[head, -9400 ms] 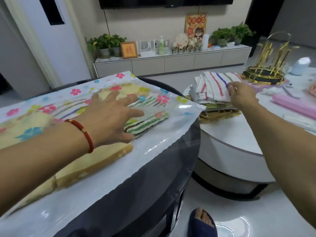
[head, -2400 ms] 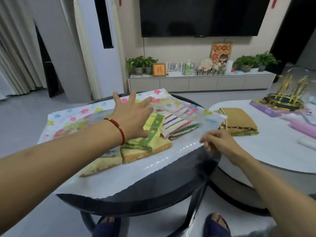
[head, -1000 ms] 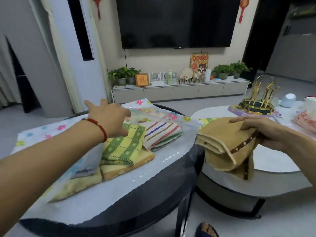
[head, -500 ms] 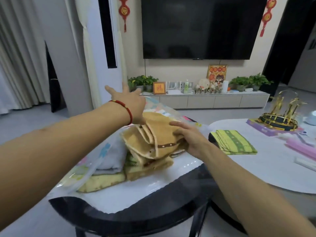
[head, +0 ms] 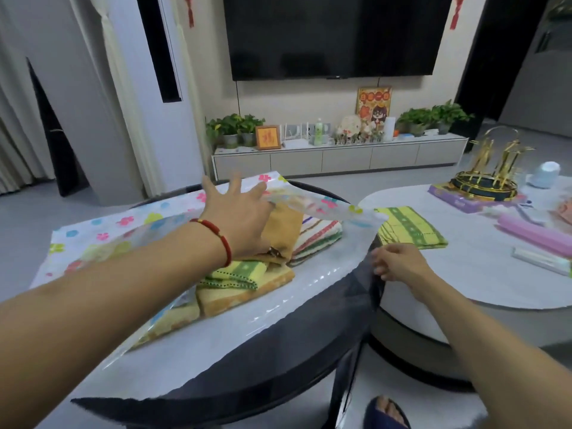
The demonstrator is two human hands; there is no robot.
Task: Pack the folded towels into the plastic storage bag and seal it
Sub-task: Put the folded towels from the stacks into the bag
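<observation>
Left hand (head: 240, 216), grip spread open, presses tan towel (head: 286, 232); right hand (head: 399, 263) empty.

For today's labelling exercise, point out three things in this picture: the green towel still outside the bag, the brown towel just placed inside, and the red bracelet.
green towel (head: 408, 227), head view, middle of its folded top.
brown towel (head: 286, 229), head view, its upper face.
red bracelet (head: 221, 239), head view, beads on the left wrist.

Flower-printed bag (head: 102, 226); green-checked towel (head: 410, 227)
</observation>
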